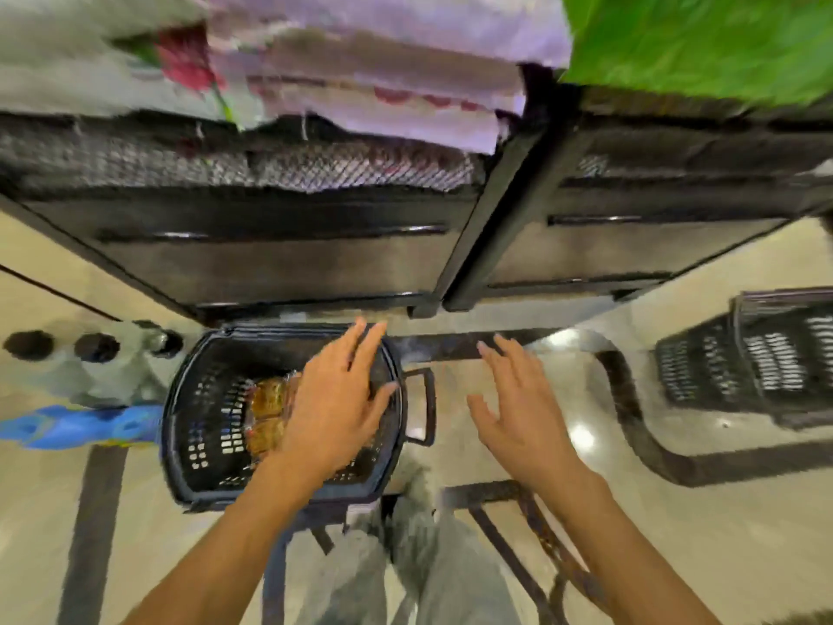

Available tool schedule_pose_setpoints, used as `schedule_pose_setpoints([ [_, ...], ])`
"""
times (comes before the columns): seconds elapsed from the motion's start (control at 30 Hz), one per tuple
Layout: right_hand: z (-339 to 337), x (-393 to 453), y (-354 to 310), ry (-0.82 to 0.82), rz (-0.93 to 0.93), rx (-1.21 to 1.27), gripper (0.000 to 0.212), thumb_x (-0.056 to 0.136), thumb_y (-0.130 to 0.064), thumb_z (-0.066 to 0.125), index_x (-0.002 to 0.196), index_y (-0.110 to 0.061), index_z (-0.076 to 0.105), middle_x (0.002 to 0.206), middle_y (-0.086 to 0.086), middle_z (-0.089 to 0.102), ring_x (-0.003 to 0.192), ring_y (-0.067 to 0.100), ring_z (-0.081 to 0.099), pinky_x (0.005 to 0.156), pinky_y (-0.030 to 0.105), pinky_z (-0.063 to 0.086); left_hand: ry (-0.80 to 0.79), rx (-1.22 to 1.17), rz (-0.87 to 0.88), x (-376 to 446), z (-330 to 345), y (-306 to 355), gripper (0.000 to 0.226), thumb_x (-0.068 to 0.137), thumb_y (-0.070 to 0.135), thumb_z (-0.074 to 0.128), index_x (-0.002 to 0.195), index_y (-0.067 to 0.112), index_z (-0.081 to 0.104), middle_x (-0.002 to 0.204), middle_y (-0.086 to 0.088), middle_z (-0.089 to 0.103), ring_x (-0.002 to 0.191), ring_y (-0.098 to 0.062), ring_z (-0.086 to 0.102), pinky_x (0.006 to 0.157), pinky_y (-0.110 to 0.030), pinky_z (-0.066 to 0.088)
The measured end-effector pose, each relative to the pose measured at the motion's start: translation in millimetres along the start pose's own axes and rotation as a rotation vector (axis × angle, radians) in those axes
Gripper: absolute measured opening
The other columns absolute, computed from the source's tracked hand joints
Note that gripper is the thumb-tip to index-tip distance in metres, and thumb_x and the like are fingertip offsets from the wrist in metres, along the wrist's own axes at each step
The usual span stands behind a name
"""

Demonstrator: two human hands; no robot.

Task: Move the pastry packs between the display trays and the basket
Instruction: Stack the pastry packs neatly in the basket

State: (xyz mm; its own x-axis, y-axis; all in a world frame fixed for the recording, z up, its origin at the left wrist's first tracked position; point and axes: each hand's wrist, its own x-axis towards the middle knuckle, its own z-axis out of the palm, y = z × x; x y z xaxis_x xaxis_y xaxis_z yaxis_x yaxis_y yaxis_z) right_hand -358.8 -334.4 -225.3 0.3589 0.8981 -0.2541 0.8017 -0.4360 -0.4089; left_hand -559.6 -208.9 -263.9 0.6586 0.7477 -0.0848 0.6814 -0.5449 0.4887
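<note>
A black plastic basket (198,426) stands on the floor below the display unit. Inside it lie clear pastry packs (267,415) with golden-brown pastries, partly hidden by my left hand (336,403). That hand hovers over the basket with fingers straight and spread, holding nothing. To the right of the basket, above the floor, is my right hand (523,412), also spread and empty. The display trays are not clearly visible; the frame is blurred.
A dark display unit (279,245) with a mesh shelf and folded cloth (383,83) fills the upper view. A green sheet (703,42) lies top right. More black baskets (748,358) stand at the right. A grey and blue bag (90,412) sits left of the basket.
</note>
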Motion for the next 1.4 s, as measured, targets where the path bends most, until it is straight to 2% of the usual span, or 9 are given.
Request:
schedule_pose_setpoints([
  [0.1, -89.9, -36.3, 11.9, 0.237, -0.013, -0.031, 0.061, 0.093, -0.041, 0.048, 0.145, -0.009, 0.05, 0.154, 0.015, 0.042, 0.141, 0.029, 0.031, 0.117, 0.042, 0.024, 0.138, -0.026, 0.206, 18.2, -55.8, 89.3, 0.068, 0.096, 0.052, 0.046, 0.153, 0.016, 0.037, 0.153, -0.013, 0.044, 0.131, -0.033, 0.05, 0.104, -0.048, 0.045],
  [0.17, -140.1, -51.0, 28.7, 0.334, -0.025, -0.03, 0.06, 0.092, -0.043, 0.048, 0.143, -0.012, 0.052, 0.152, 0.015, 0.045, 0.138, 0.03, 0.037, 0.115, 0.048, 0.032, 0.185, 0.006, 0.335, 35.8, -79.7, 142.2, 0.07, 0.095, 0.052, 0.049, 0.153, 0.016, 0.038, 0.152, -0.013, 0.044, 0.13, -0.034, 0.05, 0.102, -0.049, 0.046],
  [0.3, -222.2, -60.9, 77.0, 0.486, -0.023, -0.067, 0.057, 0.092, -0.045, 0.051, 0.14, -0.016, 0.056, 0.148, 0.013, 0.047, 0.134, 0.033, 0.044, 0.109, 0.05, 0.043, 0.279, 0.006, 0.466, 77.5, -105.2, 233.4, 0.07, 0.094, 0.051, 0.054, 0.151, 0.013, 0.041, 0.147, -0.01, 0.049, 0.131, -0.032, 0.049, 0.105, -0.047, 0.044],
  [0.43, -283.2, -52.3, 132.2, 0.601, -0.054, -0.1, 0.057, 0.092, -0.049, 0.048, 0.137, -0.014, 0.06, 0.144, 0.013, 0.052, 0.129, 0.033, 0.05, 0.108, 0.047, 0.044, 0.354, 0.026, 0.539, 119.3, -105.0, 313.2, 0.065, 0.096, 0.051, 0.051, 0.144, 0.007, 0.05, 0.135, -0.011, 0.058, 0.124, -0.028, 0.053, 0.106, -0.036, 0.037],
  [0.63, -357.1, -21.5, 208.8, 0.654, -0.109, -0.054, 0.056, 0.094, -0.05, 0.047, 0.138, -0.018, 0.058, 0.142, 0.005, 0.053, 0.13, 0.025, 0.048, 0.106, 0.043, 0.045, 0.453, -0.026, 0.454, 174.9, -103.1, 396.9, 0.061, 0.097, 0.052, 0.048, 0.142, 0.011, 0.052, 0.13, -0.005, 0.061, 0.12, -0.021, 0.052, 0.105, -0.029, 0.036],
  [0.87, -388.3, 71.5, 243.9, 0.587, -0.188, 0.026, 0.054, 0.096, -0.054, 0.045, 0.138, -0.023, 0.056, 0.142, -0.002, 0.051, 0.133, 0.017, 0.043, 0.108, 0.038, 0.042, 0.496, -0.093, 0.248, 251.0, -93.5, 402.9, 0.056, 0.096, 0.056, 0.045, 0.136, 0.019, 0.058, 0.123, 0.001, 0.064, 0.116, -0.014, 0.053, 0.095, -0.035, 0.049],
  [0.97, -397.7, 131.6, 244.5, 0.523, -0.202, 0.032, 0.056, 0.096, -0.059, 0.039, 0.141, -0.028, 0.053, 0.144, -0.007, 0.048, 0.136, 0.012, 0.038, 0.111, 0.038, 0.042, 0.524, -0.114, 0.165, 302.2, -94.7, 394.0, 0.058, 0.095, 0.06, 0.043, 0.135, 0.022, 0.058, 0.121, 0.002, 0.065, 0.115, -0.011, 0.052, 0.092, -0.032, 0.047],
  [1.23, -440.7, 274.0, 227.1, 0.47, -0.219, -0.044, 0.057, 0.097, -0.06, 0.037, 0.139, -0.026, 0.054, 0.139, -0.006, 0.052, 0.128, 0.012, 0.044, 0.1, 0.029, 0.041, 0.554, -0.132, 0.163, 445.9, -124.2, 360.9, 0.053, 0.094, 0.055, 0.048, 0.128, 0.018, 0.063, 0.114, -0.001, 0.069, 0.101, -0.021, 0.065, 0.078, -0.037, 0.055],
  [1.4, -444.1, 344.5, 211.0, 0.289, -0.257, -0.053, 0.051, 0.097, -0.057, 0.044, 0.14, -0.03, 0.049, 0.134, -0.012, 0.051, 0.125, 0.007, 0.046, 0.093, 0.023, 0.042, 0.515, -0.142, 0.074, 482.9, -141.5, 320.8, 0.05, 0.095, 0.052, 0.048, 0.127, 0.016, 0.062, 0.109, -0.003, 0.068, 0.097, -0.025, 0.064, 0.08, -0.036, 0.052],
])
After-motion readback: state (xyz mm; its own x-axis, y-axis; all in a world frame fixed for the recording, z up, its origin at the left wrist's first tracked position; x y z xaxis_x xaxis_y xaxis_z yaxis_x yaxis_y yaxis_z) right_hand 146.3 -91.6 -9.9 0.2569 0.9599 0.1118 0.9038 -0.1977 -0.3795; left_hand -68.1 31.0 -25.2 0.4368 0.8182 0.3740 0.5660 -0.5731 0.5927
